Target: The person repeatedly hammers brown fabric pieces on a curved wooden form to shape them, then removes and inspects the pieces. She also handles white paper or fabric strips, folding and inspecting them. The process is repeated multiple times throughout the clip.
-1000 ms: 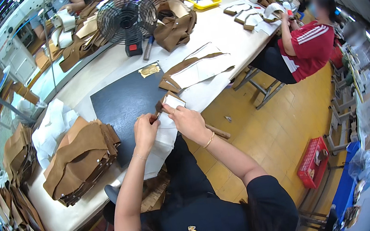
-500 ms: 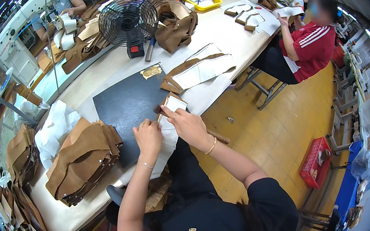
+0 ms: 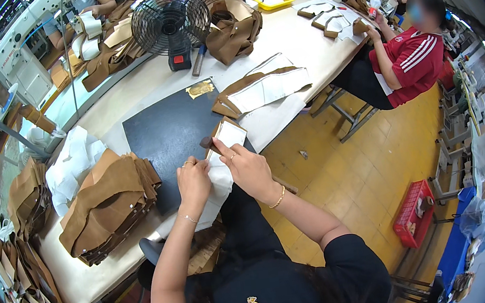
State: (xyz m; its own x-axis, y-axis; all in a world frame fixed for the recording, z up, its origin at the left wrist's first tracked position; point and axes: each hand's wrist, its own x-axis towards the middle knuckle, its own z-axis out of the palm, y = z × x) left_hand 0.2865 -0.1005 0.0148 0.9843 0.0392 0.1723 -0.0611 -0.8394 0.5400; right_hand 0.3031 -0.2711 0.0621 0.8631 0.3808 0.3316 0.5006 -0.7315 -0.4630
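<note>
- Your left hand (image 3: 194, 181) is curled nearly closed, fingertips gathered at the near end of the brown-and-white piece (image 3: 230, 133); you can't tell from here whether it grips.
- Your right hand (image 3: 248, 168) is partly closed over what looks like a hammer (image 3: 207, 144), its dark head past your fingertips, its brown handle end showing below your wrist. Your forefinger reaches forward along the piece.
- That piece lies at the near right edge of the smooth black mat (image 3: 169, 130), flat white facing bordered by brown.
- Limp white material (image 3: 220, 177) hangs below your hands, past the table edge.
- Beyond the piece are long, tapering brown-and-white panels (image 3: 268, 90).
- To the left of the mat, matte brown panels with curved edges sit in a thick stack (image 3: 106, 209), beside a crumpled white heap (image 3: 74, 164).
- Farther back stands a round black wire-caged fan (image 3: 170, 23).
</note>
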